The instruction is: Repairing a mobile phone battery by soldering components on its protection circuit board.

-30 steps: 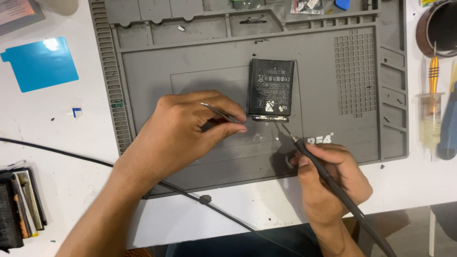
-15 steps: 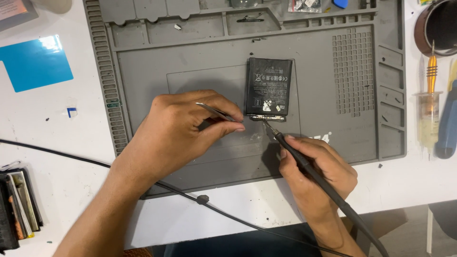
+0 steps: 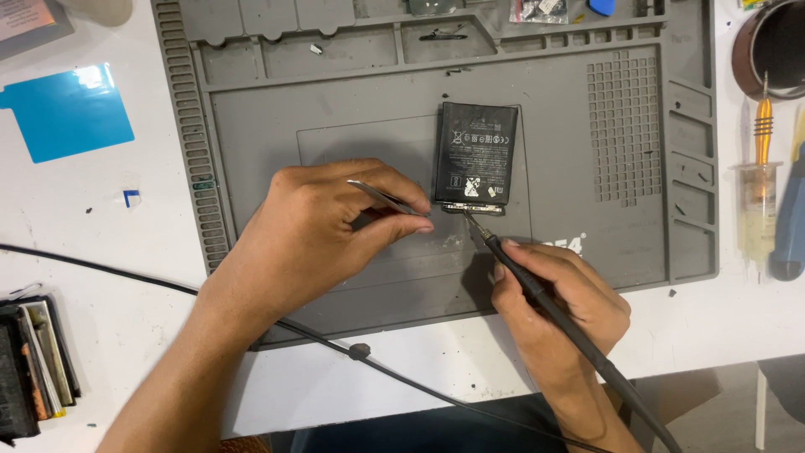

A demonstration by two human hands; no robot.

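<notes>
Battery, black and flat, lies on the grey mat, right of mat centre, long side running far to near. A narrow strip along its near edge is where both tools meet.

Left hand: grip clenched on tweezers, thumb and forefinger pinching them; tips reach the battery's near left corner. Hand rests on the mat just left of the battery.

Right hand: grip closed pen-style around a black iron, its fine tip touching the battery's near edge. Handle runs off toward the near right.

Black cable crosses the white tabletop from left, passing under the left forearm, with a small bead on it near the mat's near edge.

Blue sheet lies on the tabletop, far left. Syringe and a yellow-handled tool sit right of the mat. A stack of flat parts is at near left.
</notes>
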